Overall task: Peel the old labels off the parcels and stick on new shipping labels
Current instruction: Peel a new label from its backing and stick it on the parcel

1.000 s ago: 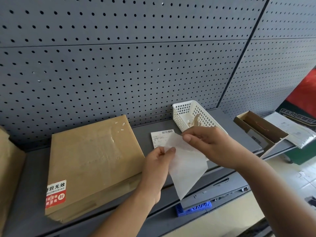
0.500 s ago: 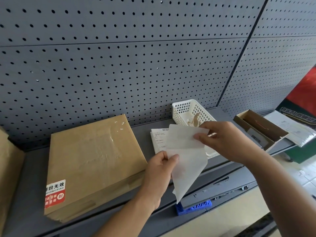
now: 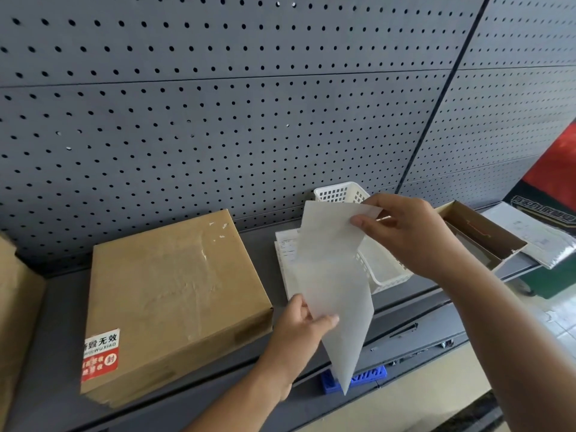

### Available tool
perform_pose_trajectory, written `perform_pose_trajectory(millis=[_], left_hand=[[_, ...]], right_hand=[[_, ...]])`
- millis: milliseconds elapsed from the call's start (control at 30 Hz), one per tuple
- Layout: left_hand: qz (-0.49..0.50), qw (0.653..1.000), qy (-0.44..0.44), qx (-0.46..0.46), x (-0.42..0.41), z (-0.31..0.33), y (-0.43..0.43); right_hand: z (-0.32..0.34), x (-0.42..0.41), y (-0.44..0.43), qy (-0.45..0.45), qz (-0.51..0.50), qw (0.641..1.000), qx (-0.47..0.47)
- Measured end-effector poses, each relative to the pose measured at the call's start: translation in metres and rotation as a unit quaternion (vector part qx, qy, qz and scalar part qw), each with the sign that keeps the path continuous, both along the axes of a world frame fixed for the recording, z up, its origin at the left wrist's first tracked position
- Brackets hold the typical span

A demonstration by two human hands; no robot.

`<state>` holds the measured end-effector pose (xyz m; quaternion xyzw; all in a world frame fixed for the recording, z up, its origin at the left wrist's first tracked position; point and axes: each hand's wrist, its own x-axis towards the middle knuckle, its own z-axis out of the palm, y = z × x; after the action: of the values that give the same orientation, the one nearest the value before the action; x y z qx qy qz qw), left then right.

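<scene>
Between the fingers: translucent white rectangular label sheet, left hand pinching its lower edge, right hand its top corner (backing peel, apparently). Next: lay it squarely on the flat brown cardboard parcel, left of the fingers.

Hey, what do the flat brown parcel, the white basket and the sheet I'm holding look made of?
The flat brown parcel: likely cardboard, matte, with shiny wrinkled film, maybe tape. The white basket: seemingly moulded plastic, given its grid of holes. The sheet: thin, semi-translucent, waxy-looking paper, perhaps label backing; it bends between left hand and right hand.
</scene>
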<state>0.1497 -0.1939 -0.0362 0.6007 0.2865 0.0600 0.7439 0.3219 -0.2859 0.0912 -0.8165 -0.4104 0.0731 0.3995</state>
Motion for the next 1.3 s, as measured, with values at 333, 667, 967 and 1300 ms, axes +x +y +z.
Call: perform_pose_trajectory(millis=[333,667,967,1300], left_hand=[[0.147,0.988,-0.056,-0.002,0.021,0.02,0.012],[0.072,0.997,0.026,0.025,0.019,0.006,-0.007],[0.055,0.995,0.081,0.035,0.017,-0.005,-0.007],[-0.055,0.868,0.153,0.469,-0.008,0.053,0.029]], right_hand=[[0.002,-0.006,-0.007,0.004,0.048,0.999,-0.002],[0.019,0.001,-0.004,0.029,0.004,0.996,0.089],[0.032,0.007,0.005,-0.02,-0.006,0.99,0.138],[0.019,0.002,0.007,-0.009,0.057,0.985,0.161]])
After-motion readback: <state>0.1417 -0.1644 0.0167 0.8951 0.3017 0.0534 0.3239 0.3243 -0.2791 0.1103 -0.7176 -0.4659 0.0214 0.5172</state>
